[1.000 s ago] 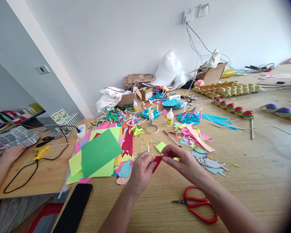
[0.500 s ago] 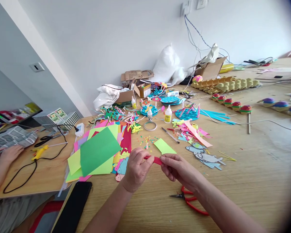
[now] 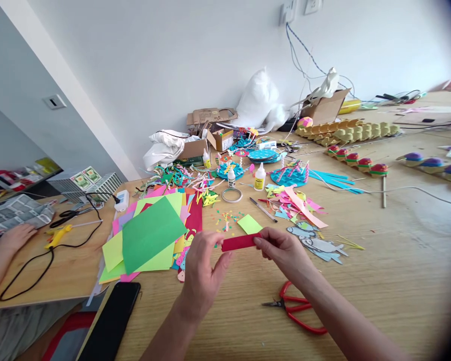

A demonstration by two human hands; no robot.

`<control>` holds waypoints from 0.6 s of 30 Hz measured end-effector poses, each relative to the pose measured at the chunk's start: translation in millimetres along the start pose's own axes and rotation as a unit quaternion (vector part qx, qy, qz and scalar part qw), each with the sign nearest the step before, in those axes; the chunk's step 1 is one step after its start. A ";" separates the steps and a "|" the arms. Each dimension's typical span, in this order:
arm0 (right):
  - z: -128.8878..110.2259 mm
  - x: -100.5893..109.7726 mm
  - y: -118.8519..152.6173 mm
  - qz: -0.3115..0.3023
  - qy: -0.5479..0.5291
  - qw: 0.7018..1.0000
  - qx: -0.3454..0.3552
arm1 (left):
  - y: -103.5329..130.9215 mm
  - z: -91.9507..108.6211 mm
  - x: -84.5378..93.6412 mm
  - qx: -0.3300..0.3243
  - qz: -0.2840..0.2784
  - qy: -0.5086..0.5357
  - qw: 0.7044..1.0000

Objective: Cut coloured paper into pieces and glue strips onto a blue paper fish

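Note:
A folded-looking strip of red paper (image 3: 240,242) is held up over the table, its right end pinched between the thumb and fingers of my right hand (image 3: 281,249). At the strip's left end is my left hand (image 3: 205,268), thumb and fingers apart; its fingertips are close to the strip, and whether they touch it is unclear. Red-handled scissors (image 3: 298,307) lie on the table below my right hand, blades pointing left. Just behind the strip lies a light green paper piece (image 3: 249,224), partly covered by it.
Coloured paper sheets (image 3: 154,233) are stacked at left, near a black phone (image 3: 113,318). Glue bottles (image 3: 259,178), a pen (image 3: 263,209), paper scraps (image 3: 285,200) and paper fish (image 3: 319,244) lie beyond my hands. Another person's hand (image 3: 17,238) is at far left, beside a yellow glue gun (image 3: 58,236).
My left hand has opened and moved slightly left from the red paper strip, which now shows flat and longer. My right hand still pinches its right end, slightly higher and farther right.

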State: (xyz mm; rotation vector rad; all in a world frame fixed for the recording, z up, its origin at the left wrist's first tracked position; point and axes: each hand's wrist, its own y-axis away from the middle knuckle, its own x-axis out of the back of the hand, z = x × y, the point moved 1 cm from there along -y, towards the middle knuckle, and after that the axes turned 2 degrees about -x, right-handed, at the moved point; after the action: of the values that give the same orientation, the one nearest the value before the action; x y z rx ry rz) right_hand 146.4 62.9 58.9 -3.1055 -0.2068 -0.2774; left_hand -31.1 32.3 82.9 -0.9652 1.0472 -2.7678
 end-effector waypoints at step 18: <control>6.9 -14.3 13.9 -0.082 -0.149 0.985 -0.039 | 19.4 -7.4 -63.5 0.294 0.001 0.365 0.883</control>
State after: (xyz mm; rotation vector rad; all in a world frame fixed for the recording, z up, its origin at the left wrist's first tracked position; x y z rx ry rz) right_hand 135.5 47.4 49.5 -3.1980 -0.4686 0.1861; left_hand 12.5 36.5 32.5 0.1762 0.1298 -3.1708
